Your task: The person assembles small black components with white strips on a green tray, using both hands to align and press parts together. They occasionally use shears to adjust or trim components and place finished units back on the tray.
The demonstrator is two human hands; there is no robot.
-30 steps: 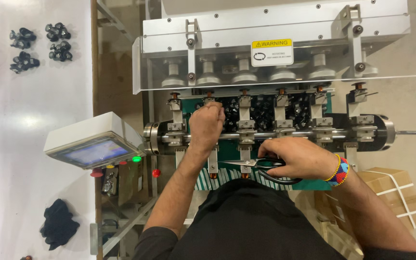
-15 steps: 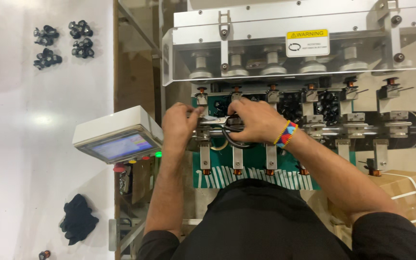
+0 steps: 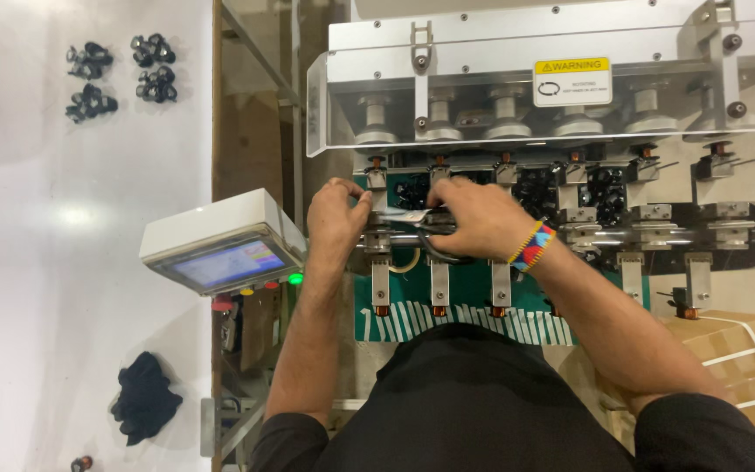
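Hands [image 3: 474, 218] at machine spindle [image 3: 395, 238], perhaps gripping.

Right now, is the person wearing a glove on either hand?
No, both the left hand and the right hand are bare; only a beaded bracelet circles the right wrist.

Control screen [image 3: 220, 262] left of the winding machine [image 3: 552, 227], cardboard box [image 3: 736, 358] right, table [image 3: 63, 262] farthest left.

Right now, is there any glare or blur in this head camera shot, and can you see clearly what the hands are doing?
Head view: sharp overall; glare blooms on the white table; left hand and right hand are crisp, but shadow under the machine's clear guard obscures what they grip.
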